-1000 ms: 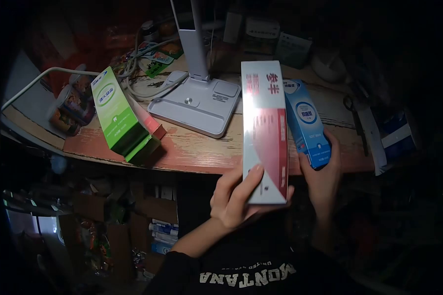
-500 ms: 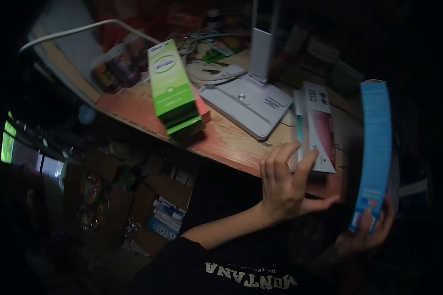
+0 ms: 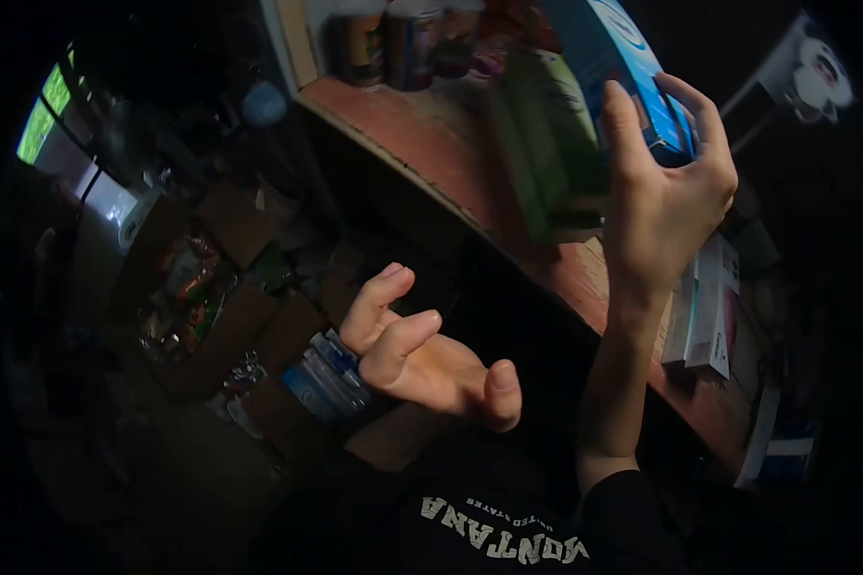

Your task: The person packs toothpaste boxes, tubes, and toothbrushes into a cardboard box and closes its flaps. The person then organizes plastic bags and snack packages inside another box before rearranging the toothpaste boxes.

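Observation:
My right hand (image 3: pixel 666 182) grips the lower end of a blue box (image 3: pixel 614 57), held up over the table beside a green box (image 3: pixel 551 125). The green box stands on the table and looks smeared by motion. Palm up and empty, my left hand (image 3: pixel 427 359) hangs in front of the table edge with its fingers apart and slightly curled. Past my right forearm, a white and red box (image 3: pixel 714 326) lies on the table.
Printed cups (image 3: pixel 412 43) stand at the table's far left corner. Below the wooden table (image 3: pixel 403 153), cardboard boxes on the floor hold shiny packets (image 3: pixel 197 287) and blue and white tubes (image 3: pixel 326 374). A blue and white item (image 3: pixel 786 446) is at the right.
The view has swung left. My right hand has carried the blue box leftward to beside the green box. My left hand has left the white and red box and turned palm up.

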`<action>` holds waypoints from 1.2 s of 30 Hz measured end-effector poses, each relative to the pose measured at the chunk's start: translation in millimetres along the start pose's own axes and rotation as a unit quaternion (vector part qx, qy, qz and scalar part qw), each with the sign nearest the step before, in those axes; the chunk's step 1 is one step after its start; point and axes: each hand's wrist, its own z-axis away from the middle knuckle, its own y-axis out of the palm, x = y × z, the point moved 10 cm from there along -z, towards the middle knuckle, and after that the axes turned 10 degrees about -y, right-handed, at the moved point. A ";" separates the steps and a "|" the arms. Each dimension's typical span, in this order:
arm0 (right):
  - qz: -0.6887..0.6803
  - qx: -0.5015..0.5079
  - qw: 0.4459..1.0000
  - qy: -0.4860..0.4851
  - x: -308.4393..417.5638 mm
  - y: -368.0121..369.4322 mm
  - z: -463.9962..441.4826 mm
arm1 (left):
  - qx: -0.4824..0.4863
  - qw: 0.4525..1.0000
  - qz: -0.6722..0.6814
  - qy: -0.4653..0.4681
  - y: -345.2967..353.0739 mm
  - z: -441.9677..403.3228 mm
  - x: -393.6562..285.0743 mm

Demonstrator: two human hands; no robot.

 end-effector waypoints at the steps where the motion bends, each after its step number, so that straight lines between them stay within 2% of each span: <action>1: 0.006 0.036 0.998 0.044 -5.7 14.2 3.2 | -0.001 1.000 -0.023 0.018 -11.9 0.2 11.7; 2: 0.047 0.047 0.997 0.028 -7.5 23.0 5.8 | 0.011 0.999 -0.047 0.018 -24.7 4.6 30.4; 3: 0.086 0.060 0.994 0.012 -11.3 32.7 9.9 | -0.017 0.995 -0.060 -0.081 -41.3 8.3 61.5; 4: 0.131 0.092 0.986 0.033 -16.0 40.9 14.2 | -0.017 0.990 -0.107 -0.092 -55.6 11.8 86.1; 6: 0.060 0.077 0.995 -0.027 -17.4 46.4 19.9 | -0.020 0.970 -0.193 -0.146 -97.2 22.1 141.5; 8: -0.021 0.108 0.988 -0.104 -23.4 48.7 21.1 | -0.030 0.949 -0.247 -0.195 -141.5 34.9 182.3; 9: -0.019 0.094 0.994 -0.046 -23.1 46.2 28.9 | -0.029 0.923 -0.303 -0.235 -163.9 44.1 201.0; 10: 0.000 0.083 0.995 -0.052 -20.2 36.7 32.0 | -0.029 0.895 -0.353 -0.272 -185.9 55.7 219.1; 11: 0.020 0.071 0.996 -0.056 -17.4 27.3 35.2 | -0.032 0.888 -0.363 -0.281 -205.5 68.9 233.3; 12: 0.054 0.062 0.989 -0.124 -11.7 12.4 32.5 | -0.045 0.860 -0.402 -0.310 -228.3 87.5 250.6; 13: 0.076 0.044 0.990 -0.110 -6.7 -0.5 33.9 | -0.058 0.832 -0.437 -0.337 -249.3 108.0 264.1; 14: 0.100 0.025 0.990 -0.095 -2.3 -12.3 35.2 | -0.059 0.828 -0.441 -0.342 -265.0 129.3 271.8; 15: 0.099 0.031 0.990 -0.097 -2.6 -17.4 35.1 | -0.058 0.792 -0.467 -0.389 -283.9 158.0 285.4; 16: 0.119 0.047 0.980 -0.155 6.8 -19.3 36.3 | -0.057 0.754 -0.491 -0.433 -297.6 187.1 296.4; 17: 0.139 0.065 0.966 -0.210 14.1 -16.4 39.0 | -0.053 0.752 -0.492 -0.435 -300.1 208.9 298.6; 19: 0.132 0.088 0.965 -0.210 4.0 2.2 40.4 | -0.010 0.642 -0.527 -0.556 -311.4 271.8 314.1; 20: 0.122 0.108 0.963 -0.213 -0.7 14.2 41.0 | -0.007 0.640 -0.528 -0.558 -313.2 291.2 313.6; 22: 0.114 0.116 0.968 -0.191 -8.5 22.6 34.1 | 0.080 0.519 -0.621 -0.582 -325.4 337.3 317.0; 23: 0.113 0.121 0.970 -0.176 -12.7 22.5 30.8 | 0.077 0.515 -0.624 -0.583 -334.9 354.8 320.3; 25: 0.107 0.163 0.966 -0.168 -14.7 23.3 25.3 | 0.065 0.349 -0.643 -0.679 -377.2 416.5 319.2; 26: 0.147 0.183 0.956 -0.177 -14.2 25.7 24.8 | 0.075 0.299 -0.621 -0.721 -394.4 447.5 322.6; 30: 0.218 0.263 0.910 -0.236 -29.7 18.9 19.3 | 0.149 0.324 -0.636 -0.685 -380.1 447.6 322.1; 33: 0.205 0.249 0.918 -0.229 -28.7 18.3 21.1 | 0.136 0.338 -0.657 -0.660 -379.9 445.0 325.3; 35: 0.195 0.236 0.925 -0.225 -25.8 15.5 22.6 | 0.074 0.318 -0.610 -0.722 -400.9 474.7 328.1; 36: 0.191 0.230 0.928 -0.223 -25.1 13.4 23.7 | 0.077 0.316 -0.611 -0.722 -401.1 481.3 329.2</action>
